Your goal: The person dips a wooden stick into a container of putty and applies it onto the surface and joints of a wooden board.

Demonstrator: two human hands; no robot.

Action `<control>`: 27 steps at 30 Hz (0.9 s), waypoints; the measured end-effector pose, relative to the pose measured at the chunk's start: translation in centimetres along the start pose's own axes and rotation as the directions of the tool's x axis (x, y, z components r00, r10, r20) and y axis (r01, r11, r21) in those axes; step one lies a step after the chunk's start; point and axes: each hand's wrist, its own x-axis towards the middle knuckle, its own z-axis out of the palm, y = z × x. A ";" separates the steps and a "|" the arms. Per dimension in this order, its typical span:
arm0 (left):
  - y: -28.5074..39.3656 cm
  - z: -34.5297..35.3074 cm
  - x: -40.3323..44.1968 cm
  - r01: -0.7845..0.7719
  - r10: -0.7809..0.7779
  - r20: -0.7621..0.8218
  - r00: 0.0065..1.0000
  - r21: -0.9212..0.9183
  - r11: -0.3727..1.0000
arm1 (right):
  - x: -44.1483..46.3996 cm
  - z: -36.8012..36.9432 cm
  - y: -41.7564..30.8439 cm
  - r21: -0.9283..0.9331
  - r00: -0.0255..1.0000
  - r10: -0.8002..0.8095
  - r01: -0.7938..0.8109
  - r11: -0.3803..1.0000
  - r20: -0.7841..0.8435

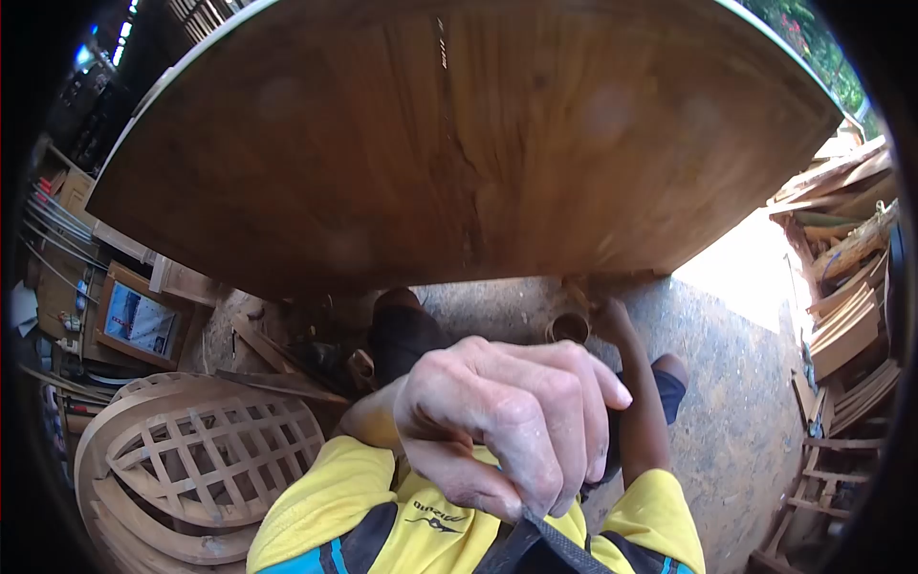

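Close to the camera, my left hand (516,411) is closed, thumb and forefinger pinching the edge of a dark woven strap (564,547) at the bottom of the view. Further down, my right arm reaches forward, with my right hand (606,314) low beside a small round tin (571,329). Its fingers are small and partly in shadow, so their pose is unclear. Ahead stands a large brown wooden panel (459,143) with a curved lower edge and a crack along its grain.
A curved wooden lattice frame (206,459) lies at left, near a framed picture (142,316). Stacked boards (846,325) and a ladder-like wooden frame (822,493) line the right side. Wood offcuts (277,359) lie on the worn floor (732,402) at left.
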 end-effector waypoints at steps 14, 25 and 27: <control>-19.8 -12.2 -18.7 0.799 -0.701 -0.458 0.547 0.534 0.274 | -3.4 -0.1 2.8 -0.242 0.950 0.259 -0.214 0.946 0.173; -40.0 -12.2 -33.0 0.793 -0.772 -0.592 0.233 0.575 -0.202 | -1.3 4.9 1.4 -0.531 0.946 0.160 0.015 0.847 0.281; -40.6 -12.6 -33.6 0.761 -0.756 -0.594 0.275 0.615 -0.206 | -0.7 5.7 1.1 -0.537 0.938 0.185 0.002 0.843 0.294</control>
